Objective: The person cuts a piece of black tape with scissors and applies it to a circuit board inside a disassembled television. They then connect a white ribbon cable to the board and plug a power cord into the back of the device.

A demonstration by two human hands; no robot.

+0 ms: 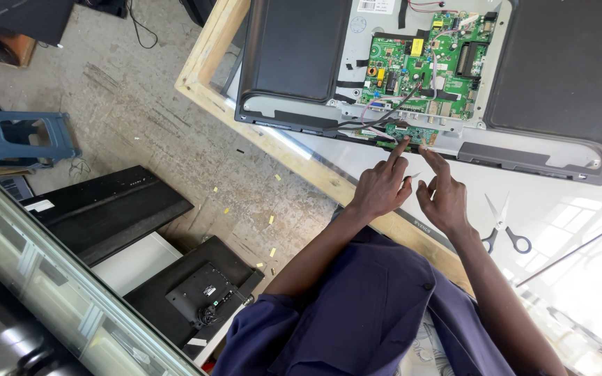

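Note:
A flat television (301,63) lies face down on a glass-topped table with its back cover off. A large green circuit board (426,63) sits in its middle, and a small green board (412,132) with wires lies at its near edge. My left hand (381,186) has its index finger stretched onto the small board and its other fingers curled. My right hand (444,198) is close beside it, index finger pointing at the same board. A small pale sliver shows between the hands; I cannot tell what it is or which hand holds it.
Scissors (503,226) lie on the glass right of my right hand. The table's wooden frame (207,59) runs along its left edge. On the concrete floor are black television back panels (106,205), a blue plastic stool (19,136) and scattered yellow scraps.

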